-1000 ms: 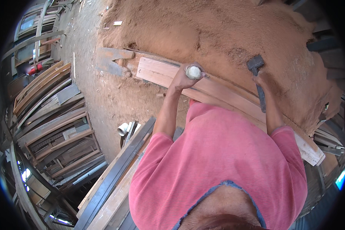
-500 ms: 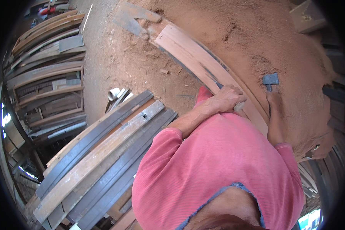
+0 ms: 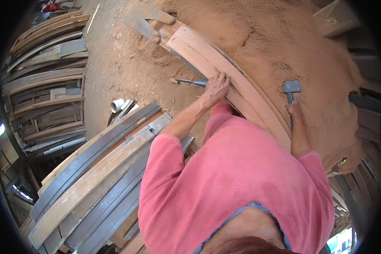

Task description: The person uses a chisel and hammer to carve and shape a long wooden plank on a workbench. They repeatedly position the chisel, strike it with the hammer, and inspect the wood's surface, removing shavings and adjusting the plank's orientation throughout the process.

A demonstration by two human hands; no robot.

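A long pale reddish-brown board (image 3: 254, 99) slants across in front of me, with a narrow dark slot cut along its middle. On the slot, the fingertips of my left hand (image 3: 218, 88) touch the wood. The same hand is closed round a chisel (image 3: 192, 82), whose slim metal blade points left past the board's edge. To the right of the board, my right hand (image 3: 292, 109) grips the handle of a hammer (image 3: 291, 86) with a dark blocky head. The hammer is held over sawdust, apart from the board.
Under the board lies a darker timber (image 3: 186, 63) with a notched far end. Reddish sawdust (image 3: 275, 46) covers the ground. Stacked planks (image 3: 101, 165) lie at my left, beside a white pipe (image 3: 117, 105). Wooden frames (image 3: 51, 89) stand farther left, and a wooden block (image 3: 334, 19) is at far right.
My left hand has moved left and away from me along the board, and the chisel has swung from over the board to pointing left. My right hand still holds the hammer, nearly unmoved.
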